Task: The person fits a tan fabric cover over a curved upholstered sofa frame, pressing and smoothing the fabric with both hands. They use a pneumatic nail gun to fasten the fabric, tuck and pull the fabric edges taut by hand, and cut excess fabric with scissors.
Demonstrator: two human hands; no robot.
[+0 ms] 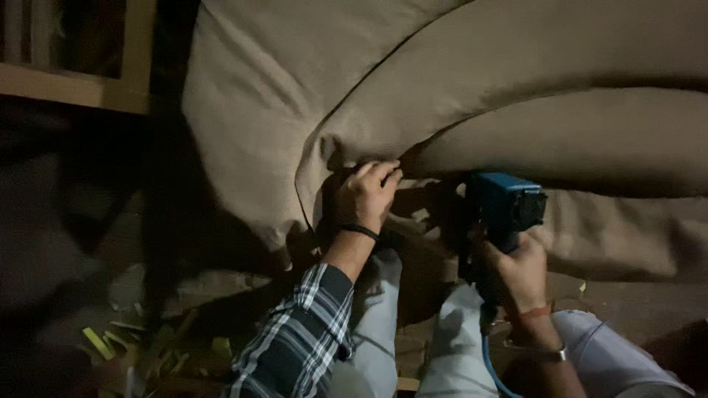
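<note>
Your left hand (361, 195) pinches the tan fabric (457, 88) edge under the cushion; right hand (520, 269) is closed around the blue staple gun (501, 210) beside it. Fabric mostly pulled over, bottom edge loose.

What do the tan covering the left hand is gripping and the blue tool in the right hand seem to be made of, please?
The tan covering looks like coarse woven upholstery fabric, matte: it folds and shows a stitched seam. The blue tool in the right hand seems to have a painted metal or hard plastic body; dim light leaves that open. The left hand pinches the fabric edge.
</note>
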